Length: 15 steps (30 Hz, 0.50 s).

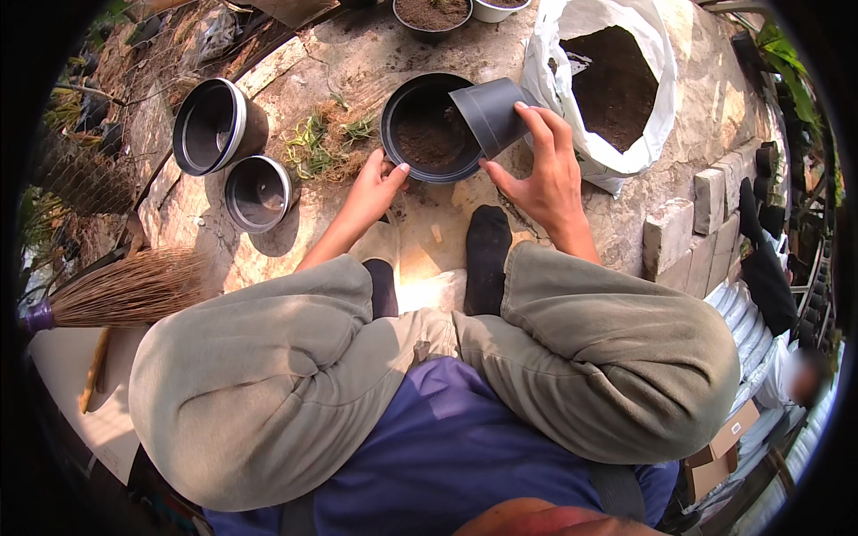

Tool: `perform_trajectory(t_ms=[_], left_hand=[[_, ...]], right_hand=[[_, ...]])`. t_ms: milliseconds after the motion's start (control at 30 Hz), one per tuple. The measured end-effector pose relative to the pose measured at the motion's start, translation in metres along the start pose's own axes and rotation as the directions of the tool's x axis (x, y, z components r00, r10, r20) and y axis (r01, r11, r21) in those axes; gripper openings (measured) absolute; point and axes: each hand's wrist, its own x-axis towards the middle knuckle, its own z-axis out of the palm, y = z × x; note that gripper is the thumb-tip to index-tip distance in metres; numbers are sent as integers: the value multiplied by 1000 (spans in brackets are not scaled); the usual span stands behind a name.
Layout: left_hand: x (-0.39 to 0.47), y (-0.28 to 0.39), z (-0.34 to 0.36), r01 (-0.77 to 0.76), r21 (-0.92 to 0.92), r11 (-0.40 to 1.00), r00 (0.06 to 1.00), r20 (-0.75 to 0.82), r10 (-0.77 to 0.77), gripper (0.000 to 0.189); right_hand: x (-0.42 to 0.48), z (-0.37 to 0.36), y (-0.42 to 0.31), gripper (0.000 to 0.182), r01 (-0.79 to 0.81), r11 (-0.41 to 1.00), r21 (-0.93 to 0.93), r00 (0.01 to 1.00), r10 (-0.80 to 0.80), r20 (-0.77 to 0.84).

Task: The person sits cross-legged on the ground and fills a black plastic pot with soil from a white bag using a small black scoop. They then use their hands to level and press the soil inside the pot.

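Observation:
A wide black plastic plant pot (429, 175) stands before me with brown potting soil (429, 141) in its bottom. My left hand (379, 184) pinches its near left rim between thumb and fingers. In my right hand (546, 164) is a smaller black plastic pot (495, 117), tilted with its mouth over the wide pot's right side. Some dark soil shows at the small pot's mouth; the rest of its inside is hidden. Left of the wide pot lies a loose heap of small green plants (322, 141) with brown fibrous roots.
An open white sack of soil (660, 127) stands at the right, near my right hand. Two pots, one larger (234, 127) and one smaller (287, 187), are at the left. A twig broom (134, 288), concrete blocks (669, 228) and soil-filled pots (432, 30) surround the spot. Another person (781, 375) sits far right.

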Motion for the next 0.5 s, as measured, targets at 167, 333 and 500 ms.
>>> perform_trajectory(t_ms=[167,333,500], left_hand=[[-4,0,-1,7,7,1000,1000,-14,-7,42],[0,-3,-1,27,18,999,1000,12,-27,44],[-4,1,1,22,-2,1000,999,-23,-22,47]], right_hand=[[12,5,6,88,38,993,-113,977,-61,-206],[41,-54,38,87,-180,982,-52,899,143,-413],[45,-72,101,79,-344,856,-386,920,225,-320]])
